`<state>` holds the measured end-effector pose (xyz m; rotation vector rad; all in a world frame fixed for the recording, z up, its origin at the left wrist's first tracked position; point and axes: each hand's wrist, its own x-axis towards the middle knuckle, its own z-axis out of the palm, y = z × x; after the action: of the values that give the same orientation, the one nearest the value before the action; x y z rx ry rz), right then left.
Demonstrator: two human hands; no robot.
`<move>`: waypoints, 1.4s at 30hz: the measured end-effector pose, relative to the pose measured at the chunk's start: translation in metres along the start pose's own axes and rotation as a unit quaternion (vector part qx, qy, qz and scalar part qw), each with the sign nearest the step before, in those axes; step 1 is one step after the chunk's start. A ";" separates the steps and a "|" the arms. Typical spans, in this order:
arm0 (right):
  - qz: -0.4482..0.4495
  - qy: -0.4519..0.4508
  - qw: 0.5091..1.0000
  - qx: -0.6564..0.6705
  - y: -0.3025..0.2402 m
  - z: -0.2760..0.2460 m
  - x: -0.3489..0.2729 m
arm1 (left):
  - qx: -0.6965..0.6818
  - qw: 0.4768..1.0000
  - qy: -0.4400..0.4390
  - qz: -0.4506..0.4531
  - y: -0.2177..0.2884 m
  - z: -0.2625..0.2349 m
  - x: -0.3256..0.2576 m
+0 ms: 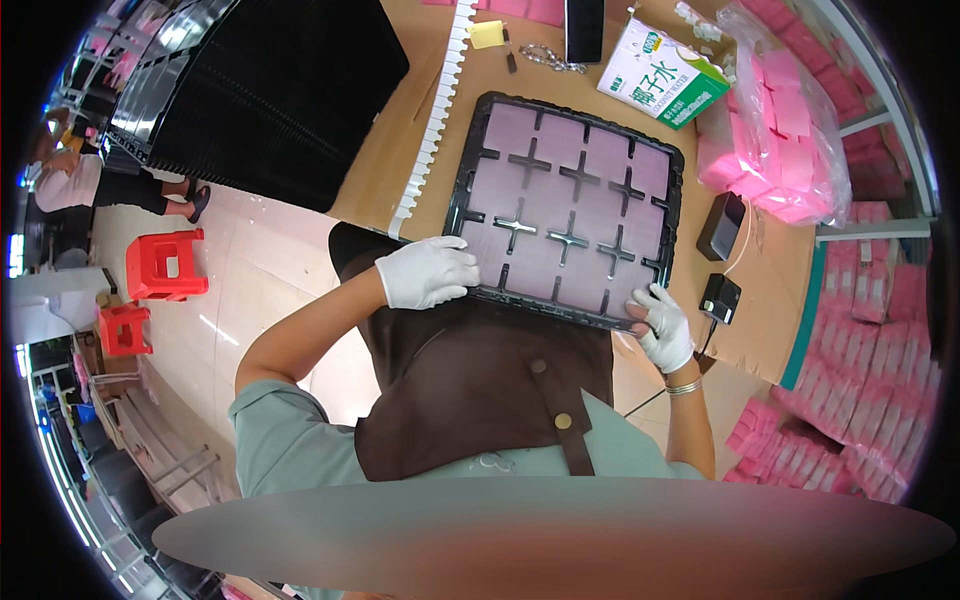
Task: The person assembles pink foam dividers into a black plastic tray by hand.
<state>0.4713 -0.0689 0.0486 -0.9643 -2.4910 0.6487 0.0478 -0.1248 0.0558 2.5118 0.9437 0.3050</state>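
Observation:
A black plastic tray (677, 195) with a raised rim lies on the brown tabletop in front of me. Pinkish-mauve flat surfaces (545, 205) fill it, with black cross-shaped dividers between them. At its near left corner, my left hand (430, 274) in a white glove closes its fingers on the rim. My right hand (664, 330), also white-gloved with some fingertips bare, grips the near right corner between thumb and fingers. The undersides of both grips are hidden.
Left of the tray runs a white notched strip (432, 125), beside a large stack of black trays (280, 90). A carton (663, 72), pink packs in clear plastic (770, 130), a phone (584, 30) and two black devices (720, 228) sit around it. Red stools (165, 266) stand on the floor.

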 end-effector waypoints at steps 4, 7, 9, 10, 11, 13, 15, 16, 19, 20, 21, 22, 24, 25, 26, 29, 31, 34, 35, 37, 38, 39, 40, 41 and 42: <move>0.070 0.000 0.994 0.081 0.013 -0.005 -0.018 | -0.071 0.996 0.035 -0.029 -0.014 0.000 -0.012; 0.206 0.202 0.957 -0.002 0.020 -0.002 -0.021 | -0.153 0.918 0.247 -0.268 -0.007 0.015 -0.014; 0.440 0.175 0.880 0.046 0.021 0.001 -0.020 | -0.011 0.876 0.238 -0.419 0.009 0.021 -0.008; 0.449 0.140 0.879 0.085 0.025 0.015 -0.021 | -0.048 0.867 0.201 -0.454 0.017 0.028 -0.007; 0.455 0.104 0.875 0.126 0.026 0.029 -0.020 | -0.081 0.853 0.163 -0.490 0.021 0.034 -0.005; 0.380 0.103 0.919 -0.031 0.001 0.043 -0.006 | -0.025 0.856 0.197 -0.478 0.022 0.047 0.002; 0.387 0.145 0.910 -0.039 -0.004 0.052 -0.003 | -0.048 0.825 0.221 -0.517 0.020 0.045 0.009; 0.390 0.184 0.901 -0.046 -0.005 0.056 -0.001 | -0.045 0.826 0.223 -0.516 0.016 0.048 0.010; 0.344 0.226 0.907 -0.085 -0.001 0.060 -0.004 | -0.038 0.813 0.292 -0.502 0.006 0.065 0.006; 0.335 0.236 0.909 -0.082 -0.002 0.061 -0.001 | -0.042 0.804 0.319 -0.499 0.007 0.066 0.007; 0.311 0.243 0.914 -0.090 0.005 0.065 -0.006 | -0.045 0.794 0.348 -0.496 0.011 0.065 0.007; 0.309 0.254 0.910 -0.109 0.009 0.066 -0.010 | -0.068 0.785 0.382 -0.483 0.017 0.061 0.008; 0.296 0.300 0.900 -0.107 0.010 0.062 -0.016 | -0.235 0.736 0.453 -0.445 0.035 0.049 0.010; 0.288 0.338 0.892 -0.086 0.007 0.054 -0.015 | -0.342 0.687 0.479 -0.426 0.055 0.022 0.016; 0.255 0.368 0.893 -0.046 0.001 0.042 -0.011 | -0.327 0.691 0.528 -0.369 0.064 0.000 0.015; 0.143 0.383 0.900 0.153 -0.073 -0.021 0.040 | -0.089 0.720 0.589 -0.357 0.079 -0.073 -0.025; 0.093 0.365 0.903 0.205 -0.105 -0.039 0.070 | 0.305 0.678 0.595 -0.304 0.081 -0.110 -0.078; 0.063 0.329 0.912 0.238 -0.088 -0.025 0.103 | 0.038 0.435 0.881 -0.184 0.151 -0.198 -0.079; 0.073 0.307 0.919 0.235 -0.084 -0.018 0.108 | 0.115 0.428 0.883 -0.152 0.164 -0.217 -0.073; 0.057 0.257 0.947 0.183 -0.080 -0.001 0.113 | 0.193 0.418 0.879 -0.121 0.167 -0.235 -0.082; 0.068 0.236 0.945 0.215 -0.083 0.008 0.114 | 0.305 0.434 0.838 -0.126 0.157 -0.241 -0.087; 0.079 0.215 0.942 0.246 -0.086 0.019 0.114 | 0.411 0.444 0.785 -0.131 0.146 -0.249 -0.094; 0.081 0.196 0.939 0.270 -0.090 0.029 0.115 | 0.505 0.486 0.695 -0.162 0.144 -0.257 -0.099; 0.068 0.178 0.939 0.288 -0.091 0.038 0.115 | 0.565 0.500 0.630 -0.183 0.142 -0.264 -0.094; 0.067 0.158 0.945 0.279 -0.091 0.046 0.115 | 0.583 0.515 0.583 -0.236 0.131 -0.266 -0.097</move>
<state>0.3215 -0.0605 0.0828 -0.9260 -1.8213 1.0731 -0.0423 -0.1920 0.3470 2.4512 3.1658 1.8269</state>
